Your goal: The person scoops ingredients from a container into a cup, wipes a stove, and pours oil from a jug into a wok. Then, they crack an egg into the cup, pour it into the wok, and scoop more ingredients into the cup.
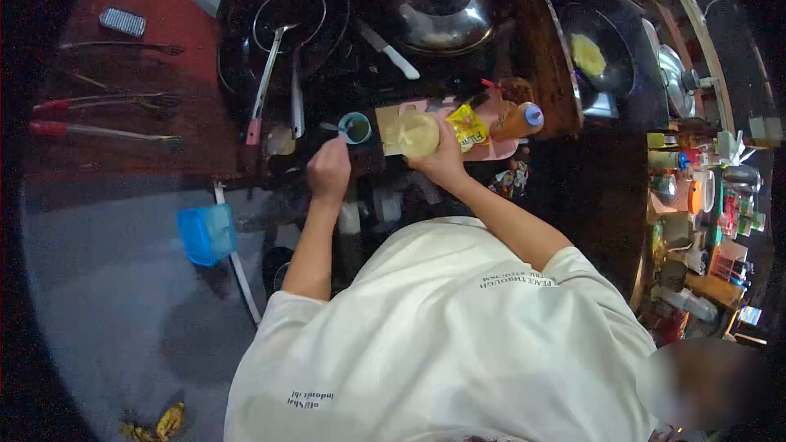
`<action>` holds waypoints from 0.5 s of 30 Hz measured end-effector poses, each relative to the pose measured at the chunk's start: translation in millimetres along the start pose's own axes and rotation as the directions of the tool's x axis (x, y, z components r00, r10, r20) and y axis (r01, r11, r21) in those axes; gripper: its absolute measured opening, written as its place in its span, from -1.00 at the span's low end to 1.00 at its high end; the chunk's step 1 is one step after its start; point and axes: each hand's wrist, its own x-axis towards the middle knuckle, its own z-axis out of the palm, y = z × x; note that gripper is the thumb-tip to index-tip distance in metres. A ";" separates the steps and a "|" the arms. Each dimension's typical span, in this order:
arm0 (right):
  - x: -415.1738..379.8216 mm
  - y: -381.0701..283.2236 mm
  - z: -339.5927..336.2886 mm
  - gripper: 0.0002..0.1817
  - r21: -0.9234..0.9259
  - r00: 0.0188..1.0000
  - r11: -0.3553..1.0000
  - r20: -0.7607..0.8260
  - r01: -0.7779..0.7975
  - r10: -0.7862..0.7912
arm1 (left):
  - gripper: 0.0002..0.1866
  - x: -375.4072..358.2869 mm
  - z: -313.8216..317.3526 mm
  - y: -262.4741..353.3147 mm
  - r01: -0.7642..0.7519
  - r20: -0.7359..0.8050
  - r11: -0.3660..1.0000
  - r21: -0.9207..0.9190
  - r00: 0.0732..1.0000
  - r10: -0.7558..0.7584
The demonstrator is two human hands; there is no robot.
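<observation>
My left hand is closed on the handle of a small spoon, whose other end reaches into a light-blue cup with dark greenish contents. To the right, my right hand wraps round the side of a container with pale yellow contents. That container is over a pinkish board. Just right of my right hand lies a yellow packet, and beyond it is an orange-brown bottle with a pale cap.
A strainer and a spatula handle lie at the back left. Behind the cup is a white-handled knife, near a shiny lid. Tongs lie far left; a pan with yellow food stands right.
</observation>
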 end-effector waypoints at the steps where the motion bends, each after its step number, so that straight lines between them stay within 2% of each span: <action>1: 0.3 -2.3 -1.5 0.00 -0.011 0.999 1.000 0.020 -0.028 0.028 | -0.86 -3.7 6.8 -6.6 -0.077 0.057 0.996 0.041 0.996 0.075; 2: 0.9 -4.9 -2.5 -0.02 -0.023 0.998 0.998 0.039 -0.056 0.057 | -0.87 -6.9 12.2 -13.8 -0.157 0.118 0.984 0.078 0.982 0.147; 4: 1.5 -5.4 -4.7 -0.03 -0.021 0.995 0.997 0.061 -0.073 0.074 | -0.88 -1.3 6.3 -9.4 -0.172 0.125 0.977 0.123 0.980 0.157; 6: 2.7 -7.0 -8.0 -0.03 -0.021 0.993 0.996 0.075 -0.089 0.090 | -0.87 16.0 -15.8 20.6 0.015 -0.087 0.998 -0.060 0.996 -0.020; 7: 3.5 -8.6 -10.4 -0.01 -0.016 0.994 0.997 0.080 -0.071 0.072 | -0.87 22.6 -29.5 41.7 0.308 0.020 0.927 -0.215 0.950 -0.311; 8: 3.9 -11.8 -13.3 0.02 -0.011 0.995 0.998 0.084 -0.054 0.055 | -0.87 28.9 -35.2 55.2 0.302 0.019 0.928 -0.218 0.952 -0.306; 10: 7.4 -36.1 -24.8 0.02 0.006 0.988 0.995 0.122 -0.098 0.097 | -0.82 38.6 -39.3 77.9 0.474 0.311 0.814 -0.336 0.871 -0.379; 11: 10.1 -44.8 -28.6 0.02 0.022 0.976 0.989 0.165 -0.144 0.138 | -0.82 44.9 -34.7 88.1 0.176 0.194 0.929 -0.326 0.974 -0.117; 12: 10.7 -41.6 -27.4 0.02 0.023 0.979 0.990 0.154 -0.140 0.135 | -0.82 47.8 -23.7 95.3 0.137 0.235 0.929 -0.345 0.970 -0.056; 14: 9.2 -24.9 -20.2 0.03 0.060 0.998 0.998 0.057 0.018 -0.021 | -0.82 56.2 -8.9 106.9 0.079 0.387 0.951 -0.298 0.921 0.044; 15: 10.5 -19.3 -20.9 0.05 0.094 0.996 0.996 0.090 -0.005 -0.003 | -0.82 63.5 -10.8 114.0 0.067 0.387 0.950 -0.305 0.920 0.059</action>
